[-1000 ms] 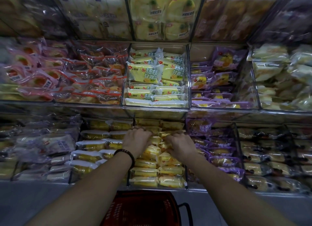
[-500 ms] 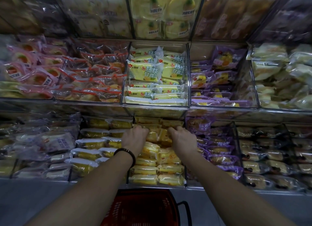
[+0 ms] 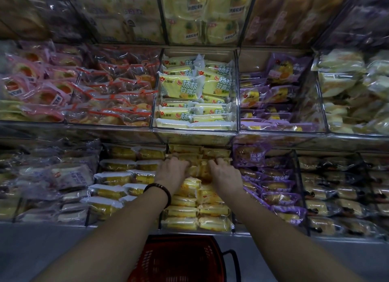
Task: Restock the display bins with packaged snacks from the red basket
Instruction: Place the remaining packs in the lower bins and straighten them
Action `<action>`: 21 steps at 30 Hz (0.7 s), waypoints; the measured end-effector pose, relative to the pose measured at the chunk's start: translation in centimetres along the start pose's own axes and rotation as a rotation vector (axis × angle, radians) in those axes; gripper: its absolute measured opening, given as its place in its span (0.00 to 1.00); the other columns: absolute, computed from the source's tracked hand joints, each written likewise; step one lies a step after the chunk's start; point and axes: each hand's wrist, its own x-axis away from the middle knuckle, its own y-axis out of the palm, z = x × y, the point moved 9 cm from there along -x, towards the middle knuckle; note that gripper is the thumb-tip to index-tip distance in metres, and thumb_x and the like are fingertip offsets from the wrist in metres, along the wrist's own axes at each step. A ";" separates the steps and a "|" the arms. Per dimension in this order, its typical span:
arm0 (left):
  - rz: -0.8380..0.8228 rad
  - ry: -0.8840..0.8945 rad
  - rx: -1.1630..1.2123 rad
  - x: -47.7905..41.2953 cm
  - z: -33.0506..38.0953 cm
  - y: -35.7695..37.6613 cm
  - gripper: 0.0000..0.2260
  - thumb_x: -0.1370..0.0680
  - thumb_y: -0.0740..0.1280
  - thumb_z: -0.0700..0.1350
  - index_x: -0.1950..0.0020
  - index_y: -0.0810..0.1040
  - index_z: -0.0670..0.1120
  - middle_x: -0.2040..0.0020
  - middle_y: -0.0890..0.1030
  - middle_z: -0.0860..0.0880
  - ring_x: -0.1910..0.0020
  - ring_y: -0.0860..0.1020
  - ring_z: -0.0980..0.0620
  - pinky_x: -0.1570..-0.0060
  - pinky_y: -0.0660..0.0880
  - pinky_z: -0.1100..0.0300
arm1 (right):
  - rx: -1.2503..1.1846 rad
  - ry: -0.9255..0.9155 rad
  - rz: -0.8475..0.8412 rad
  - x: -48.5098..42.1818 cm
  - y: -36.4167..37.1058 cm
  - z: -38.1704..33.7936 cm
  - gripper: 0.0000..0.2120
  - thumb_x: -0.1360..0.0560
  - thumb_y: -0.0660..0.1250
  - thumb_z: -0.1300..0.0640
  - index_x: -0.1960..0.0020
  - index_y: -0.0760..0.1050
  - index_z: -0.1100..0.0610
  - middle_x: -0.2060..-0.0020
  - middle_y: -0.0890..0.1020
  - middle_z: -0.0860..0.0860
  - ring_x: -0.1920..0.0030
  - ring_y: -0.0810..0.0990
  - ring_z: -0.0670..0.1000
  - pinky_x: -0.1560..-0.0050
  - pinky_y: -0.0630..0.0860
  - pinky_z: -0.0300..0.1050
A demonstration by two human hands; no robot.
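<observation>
Both hands are reaching into the middle bin [image 3: 195, 231] of the lower tier. The left hand [image 3: 172, 170] and right hand [image 3: 226, 173] are lying side by side over the yellow snack packs [image 3: 213, 222] at its rear. The fingers are bending down onto the wrappers, but I cannot tell whether they are gripping a pack or only pressing the row flat. This bin is looking nearly full, with packs lining two columns from its front wall to its back. The red basket [image 3: 181, 258] is sitting just below the bin's front. The mesh in view is showing no packs, though the frame is cutting off its near end. Judging by that, the restocking is nearing its end, with settling this rear row seeming to be what is left. The bins beside and above this one are looking well stocked.
</observation>
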 end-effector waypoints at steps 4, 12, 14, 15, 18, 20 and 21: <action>-0.025 0.005 0.027 0.2 -0.2 -0.4 0.14 0.18 0.70 0.54 0.32 0.80 0.55 0.30 0.75 0.41 0.36 0.79 0.40 0.40 0.81 0.47 | -0.027 0.028 0.032 -0.1 -0.8 0.9 0.17 0.23 0.66 0.66 0.36 0.72 0.55 0.45 0.77 0.54 0.51 0.82 0.60 0.61 0.68 0.50; 0.032 -0.015 0.113 0.3 -0.3 -0.7 0.13 0.18 0.69 0.53 0.34 0.82 0.58 0.34 0.77 0.45 0.37 0.78 0.41 0.41 0.80 0.49 | -0.053 0.052 0.008 -1.0 0.1 0.5 0.19 0.23 0.65 0.67 0.34 0.72 0.56 0.42 0.77 0.56 0.48 0.82 0.63 0.58 0.74 0.53; 0.071 -0.052 0.103 0.1 -0.1 -0.9 0.12 0.17 0.67 0.50 0.35 0.83 0.58 0.37 0.79 0.45 0.41 0.80 0.42 0.47 0.80 0.51 | -0.057 0.042 0.005 -1.3 0.6 0.2 0.21 0.23 0.66 0.68 0.32 0.71 0.57 0.41 0.78 0.57 0.46 0.81 0.63 0.53 0.78 0.55; 0.086 -0.071 0.084 0.0 0.0 -0.9 0.12 0.17 0.67 0.49 0.35 0.83 0.57 0.38 0.79 0.45 0.42 0.81 0.43 0.48 0.81 0.51 | -0.061 0.042 0.005 -1.5 0.9 0.3 0.22 0.23 0.67 0.68 0.31 0.70 0.57 0.41 0.78 0.57 0.45 0.81 0.63 0.51 0.79 0.56; 0.098 -0.122 0.043 -0.4 0.3 -0.3 0.10 0.17 0.67 0.49 0.38 0.84 0.54 0.38 0.80 0.45 0.44 0.82 0.44 0.48 0.80 0.51 | -0.062 0.024 -0.002 -1.5 1.9 0.4 0.23 0.23 0.68 0.68 0.30 0.69 0.57 0.41 0.79 0.57 0.43 0.80 0.61 0.48 0.79 0.54; 0.096 -0.142 0.032 -0.5 0.4 0.2 0.09 0.17 0.68 0.50 0.39 0.84 0.52 0.37 0.79 0.44 0.45 0.82 0.44 0.47 0.80 0.51 | -0.064 -0.003 -0.022 -1.2 2.7 0.2 0.21 0.22 0.67 0.66 0.31 0.71 0.56 0.42 0.79 0.56 0.44 0.80 0.60 0.49 0.78 0.52; 0.096 -0.145 0.030 -0.6 0.3 0.4 0.09 0.17 0.68 0.50 0.39 0.83 0.52 0.37 0.79 0.44 0.45 0.82 0.44 0.47 0.80 0.51 | -0.079 0.002 -0.038 -1.2 3.1 0.3 0.19 0.22 0.67 0.66 0.33 0.72 0.56 0.43 0.79 0.56 0.44 0.81 0.60 0.49 0.79 0.53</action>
